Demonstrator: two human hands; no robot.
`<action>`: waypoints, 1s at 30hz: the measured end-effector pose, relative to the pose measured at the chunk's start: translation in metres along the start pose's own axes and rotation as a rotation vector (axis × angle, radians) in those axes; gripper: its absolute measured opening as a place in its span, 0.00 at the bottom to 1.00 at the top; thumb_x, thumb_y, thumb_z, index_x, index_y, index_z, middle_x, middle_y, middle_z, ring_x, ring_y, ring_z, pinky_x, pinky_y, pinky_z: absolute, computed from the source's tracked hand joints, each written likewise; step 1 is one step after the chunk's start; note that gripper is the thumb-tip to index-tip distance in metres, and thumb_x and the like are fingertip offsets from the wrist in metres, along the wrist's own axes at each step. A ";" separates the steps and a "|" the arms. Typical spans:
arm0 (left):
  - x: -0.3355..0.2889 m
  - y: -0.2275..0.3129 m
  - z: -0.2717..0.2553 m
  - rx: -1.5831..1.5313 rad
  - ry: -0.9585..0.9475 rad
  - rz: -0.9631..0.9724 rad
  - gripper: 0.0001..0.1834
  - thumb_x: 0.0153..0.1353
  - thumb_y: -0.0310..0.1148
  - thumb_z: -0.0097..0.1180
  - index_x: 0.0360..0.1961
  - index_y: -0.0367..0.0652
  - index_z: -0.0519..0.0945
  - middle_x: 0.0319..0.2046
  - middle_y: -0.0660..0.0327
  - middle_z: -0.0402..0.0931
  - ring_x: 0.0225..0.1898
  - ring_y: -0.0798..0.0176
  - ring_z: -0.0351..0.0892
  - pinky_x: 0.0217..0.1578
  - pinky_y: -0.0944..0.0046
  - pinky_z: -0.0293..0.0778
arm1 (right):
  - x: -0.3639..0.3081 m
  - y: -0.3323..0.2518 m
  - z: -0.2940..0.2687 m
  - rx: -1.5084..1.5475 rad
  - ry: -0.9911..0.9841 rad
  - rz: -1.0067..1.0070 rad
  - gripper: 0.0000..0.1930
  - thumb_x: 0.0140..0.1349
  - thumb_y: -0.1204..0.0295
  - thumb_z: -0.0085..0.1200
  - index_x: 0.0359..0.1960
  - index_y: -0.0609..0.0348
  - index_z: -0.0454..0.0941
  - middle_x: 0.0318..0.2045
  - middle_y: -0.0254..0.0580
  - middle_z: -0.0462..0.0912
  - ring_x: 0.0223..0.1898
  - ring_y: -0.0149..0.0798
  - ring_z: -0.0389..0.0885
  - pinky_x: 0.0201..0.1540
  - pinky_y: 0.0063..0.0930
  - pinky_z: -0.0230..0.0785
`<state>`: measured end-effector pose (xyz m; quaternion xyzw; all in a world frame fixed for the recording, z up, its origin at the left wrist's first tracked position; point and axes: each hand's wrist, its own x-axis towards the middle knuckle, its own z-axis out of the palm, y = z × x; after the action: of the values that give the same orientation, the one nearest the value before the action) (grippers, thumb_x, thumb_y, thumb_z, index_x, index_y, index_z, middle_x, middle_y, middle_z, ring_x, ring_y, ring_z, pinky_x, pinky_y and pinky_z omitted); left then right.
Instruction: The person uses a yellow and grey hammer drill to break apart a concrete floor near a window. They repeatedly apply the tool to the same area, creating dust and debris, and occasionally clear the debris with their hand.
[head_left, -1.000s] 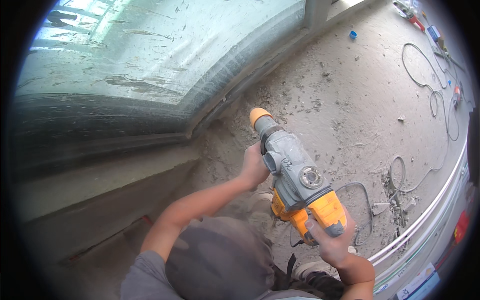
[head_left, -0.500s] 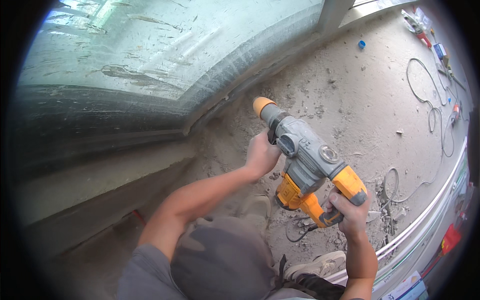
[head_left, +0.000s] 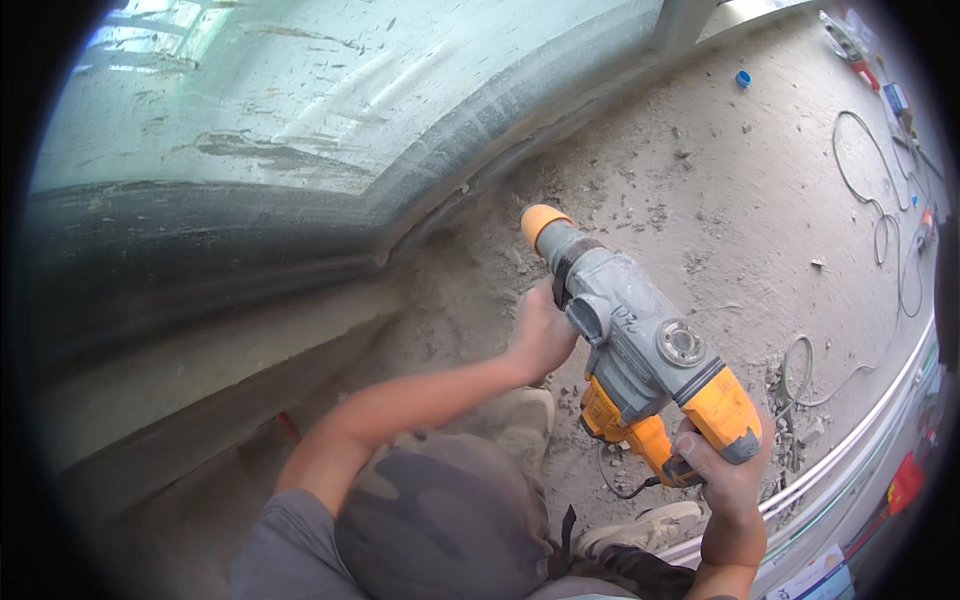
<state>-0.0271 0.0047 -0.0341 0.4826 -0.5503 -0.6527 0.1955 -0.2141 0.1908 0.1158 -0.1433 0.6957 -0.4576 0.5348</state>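
Both hands grasp the drill (head_left: 640, 315), slantwise over the floor (head_left: 760, 190).
The left hand (head_left: 543, 335), its elbow bent out wide, is wrapped near the drill's collar; the right hand (head_left: 728, 468), lower and nearer the body, is closed around the rear handle, forearm rising from the lower edge. The orange nose points up-left toward the bottom edge of the glass (head_left: 290, 100). A ledge (head_left: 200, 370) bounds the left side, pipes (head_left: 845, 440) the lower right; between them, rubble-strewn floor opens toward the upper right.
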 end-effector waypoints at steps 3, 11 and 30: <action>0.010 -0.003 -0.008 0.076 0.021 0.011 0.15 0.72 0.33 0.65 0.51 0.30 0.85 0.40 0.58 0.90 0.40 0.69 0.87 0.41 0.61 0.83 | 0.010 -0.026 0.007 -0.076 -0.072 -0.002 0.24 0.60 0.72 0.79 0.56 0.67 0.84 0.43 0.39 0.90 0.44 0.31 0.87 0.50 0.30 0.78; 0.060 -0.022 0.000 -0.030 0.003 -0.008 0.14 0.70 0.28 0.63 0.53 0.30 0.83 0.40 0.59 0.87 0.40 0.67 0.86 0.42 0.61 0.83 | 0.049 -0.001 0.026 -0.043 0.006 -0.161 0.21 0.64 0.75 0.75 0.56 0.67 0.83 0.45 0.38 0.90 0.44 0.31 0.88 0.50 0.31 0.81; 0.131 -0.025 0.005 1.152 0.218 -0.032 0.59 0.73 0.61 0.62 0.83 0.23 0.50 0.83 0.34 0.55 0.76 0.33 0.66 0.77 0.41 0.64 | -0.151 0.052 -0.136 -0.501 0.319 -0.144 0.20 0.56 0.75 0.76 0.49 0.61 0.82 0.41 0.35 0.88 0.42 0.30 0.86 0.50 0.30 0.78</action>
<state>-0.0844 -0.0871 -0.1117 0.5835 -0.7859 -0.1979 -0.0525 -0.2594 0.3884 0.1682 -0.2461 0.8501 -0.3254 0.3329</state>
